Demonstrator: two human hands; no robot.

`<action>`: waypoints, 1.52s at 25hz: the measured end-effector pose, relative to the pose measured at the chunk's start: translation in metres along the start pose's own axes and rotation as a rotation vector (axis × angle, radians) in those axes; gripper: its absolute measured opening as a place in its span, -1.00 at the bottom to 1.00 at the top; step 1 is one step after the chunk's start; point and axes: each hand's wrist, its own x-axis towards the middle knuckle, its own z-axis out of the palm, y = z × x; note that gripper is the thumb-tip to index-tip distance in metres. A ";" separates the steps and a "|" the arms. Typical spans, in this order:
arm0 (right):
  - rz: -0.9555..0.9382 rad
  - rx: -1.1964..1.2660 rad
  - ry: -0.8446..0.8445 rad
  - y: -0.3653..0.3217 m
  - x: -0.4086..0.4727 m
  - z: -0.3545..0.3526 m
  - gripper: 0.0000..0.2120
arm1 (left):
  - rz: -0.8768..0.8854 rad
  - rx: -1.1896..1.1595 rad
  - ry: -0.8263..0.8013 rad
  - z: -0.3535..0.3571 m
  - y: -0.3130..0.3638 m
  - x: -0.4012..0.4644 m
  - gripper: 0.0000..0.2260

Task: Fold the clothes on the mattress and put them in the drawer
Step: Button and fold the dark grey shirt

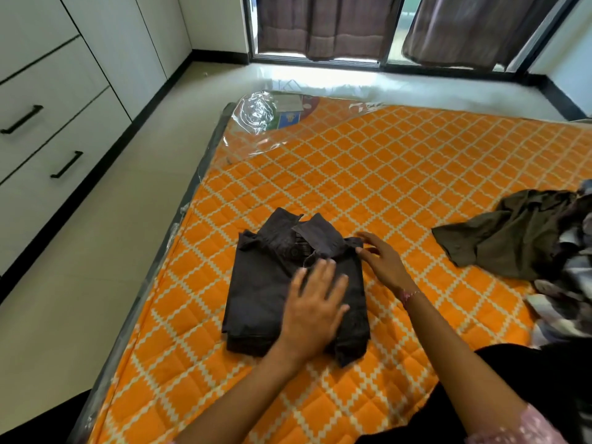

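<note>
Dark brown cloth lies under your left hand [315,302]: it is the folded shirt [294,290], a compact rectangle with the collar on the far side from you, resting on the orange quilted mattress [400,174]. Your left hand is flat on it, fingers straight and spread, pressing the front panel. Your right hand [381,261] is also released, fingers extended, touching the shirt's edge near the shoulder and grasping nothing.

I judge that the folding of this piece is nearly done and you are only smoothing it. The next move, I think, asks you to slide both hands under the bundle and lift it level, so the layers do not slip apart, and carry it to the drawers [48,149], which stand well to the left of your left hand, across the floor, and appear closed.

Farther to the right of your right hand waits the olive garment [509,238] and a heap of other clothes [570,283], not yet folded.
</note>
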 end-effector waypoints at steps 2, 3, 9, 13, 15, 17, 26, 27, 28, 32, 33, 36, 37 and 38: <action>-0.024 -0.135 -0.145 0.003 0.032 -0.008 -0.84 | 0.096 0.081 -0.264 0.023 0.013 0.006 -0.45; 0.012 -0.111 -0.211 0.002 0.045 -0.012 -0.86 | 0.080 0.113 -0.329 0.034 0.010 0.007 -0.41; 0.318 0.097 -0.365 -0.003 0.071 -0.003 -0.80 | 0.075 0.092 -0.393 0.049 -0.002 0.008 -0.36; 0.020 0.011 -0.061 -0.012 0.060 0.004 -0.87 | 0.154 0.024 -0.126 0.031 -0.003 0.006 -0.47; -0.211 -0.058 -0.063 -0.039 0.061 0.006 -0.67 | -0.019 -0.024 0.094 0.017 -0.008 0.003 -0.55; -0.348 -0.249 -0.331 -0.066 0.076 0.019 -0.52 | -0.268 -0.022 0.159 0.007 -0.017 0.002 -0.52; -0.126 -0.331 -0.632 -0.071 0.103 0.020 -0.54 | -0.334 0.018 -0.276 0.009 -0.055 0.024 -0.19; -0.143 -0.439 -0.640 -0.069 0.103 0.024 -0.64 | -0.323 0.034 -0.316 0.010 -0.056 0.025 -0.14; -0.188 -0.499 -0.585 -0.070 0.104 0.025 -0.76 | -0.341 0.011 -0.370 0.011 -0.056 0.026 -0.13; -0.265 -0.254 -0.372 -0.084 0.110 0.006 -0.87 | -0.454 -0.029 -0.493 0.012 -0.058 0.037 -0.10; -0.266 -0.181 -0.377 -0.088 0.112 0.005 -0.85 | -0.464 -0.022 -0.502 0.012 -0.058 0.040 -0.10; -0.291 -0.441 -0.301 -0.081 0.123 0.039 -0.81 | -0.460 -0.043 -0.539 0.017 -0.059 0.040 -0.11; -0.243 -0.611 -0.282 -0.077 0.123 0.056 -0.80 | -0.457 -0.099 -0.549 0.017 -0.061 0.040 -0.11; -0.173 -0.738 -0.275 -0.073 0.121 0.068 -0.76 | -0.450 -0.164 -0.539 0.013 -0.064 0.041 -0.13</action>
